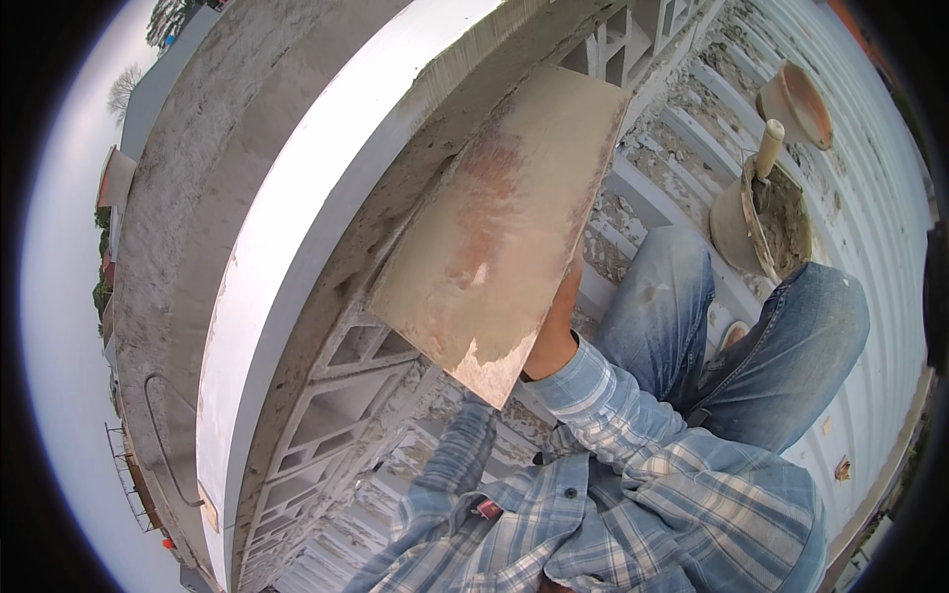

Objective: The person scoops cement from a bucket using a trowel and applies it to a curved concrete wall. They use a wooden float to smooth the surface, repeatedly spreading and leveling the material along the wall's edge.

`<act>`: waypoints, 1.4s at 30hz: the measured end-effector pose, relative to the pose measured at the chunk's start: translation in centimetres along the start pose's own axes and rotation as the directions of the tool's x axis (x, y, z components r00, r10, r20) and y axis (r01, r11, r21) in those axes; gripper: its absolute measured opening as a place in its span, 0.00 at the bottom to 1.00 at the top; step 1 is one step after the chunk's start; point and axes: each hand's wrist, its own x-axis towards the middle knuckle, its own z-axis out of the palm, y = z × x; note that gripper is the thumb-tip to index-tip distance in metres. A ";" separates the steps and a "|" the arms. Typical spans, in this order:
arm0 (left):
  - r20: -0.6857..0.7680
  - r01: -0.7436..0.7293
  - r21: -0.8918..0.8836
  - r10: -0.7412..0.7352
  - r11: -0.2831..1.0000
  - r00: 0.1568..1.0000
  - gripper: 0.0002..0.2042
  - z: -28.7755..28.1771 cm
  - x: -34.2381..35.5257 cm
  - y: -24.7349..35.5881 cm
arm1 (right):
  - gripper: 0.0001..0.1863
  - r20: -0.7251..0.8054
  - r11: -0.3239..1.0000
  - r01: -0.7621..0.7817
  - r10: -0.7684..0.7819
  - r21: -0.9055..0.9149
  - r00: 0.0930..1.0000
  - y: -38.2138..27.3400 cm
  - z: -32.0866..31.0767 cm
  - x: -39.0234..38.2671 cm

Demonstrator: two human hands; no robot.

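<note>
Plaster float (499,232), gripped from behind by right hand (556,331), fingers hidden under its lower edge at five o'clock, wrapped on what looks like a rear handle. Likely stiff, flat, light; pressed against parapet wall (297,198). Left hand unseen; mortar bucket (761,222) at two o'clock.

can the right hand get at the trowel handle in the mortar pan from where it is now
Probably not without letting go first. The right hand is behind the flat board, pressing it up to the wall. The trowel handle stands in the mortar pan past the bent knees, with nothing covering it.
</note>
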 end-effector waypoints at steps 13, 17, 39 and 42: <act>0.084 -0.144 0.585 0.117 0.798 0.990 0.14 0.4 -0.4 -2.7 | 0.30 0.187 0.942 -0.061 0.128 -0.329 0.974 3.2 1.3 -11.2; 0.046 -0.133 0.629 0.134 0.766 0.990 0.13 0.8 -0.3 -3.0 | 0.29 0.126 0.930 0.140 -0.102 -0.341 0.987 -1.6 -2.2 -5.2; 0.147 -0.164 0.663 0.087 0.731 0.985 0.14 0.4 -0.2 -2.7 | 0.25 -0.077 0.972 0.229 -0.233 -0.058 0.969 -14.1 -13.3 5.8; 0.119 -0.214 0.598 0.179 0.772 0.977 0.13 1.0 0.1 -2.7 | 0.29 -0.081 0.949 0.301 -0.294 0.097 0.952 -17.7 -12.1 6.1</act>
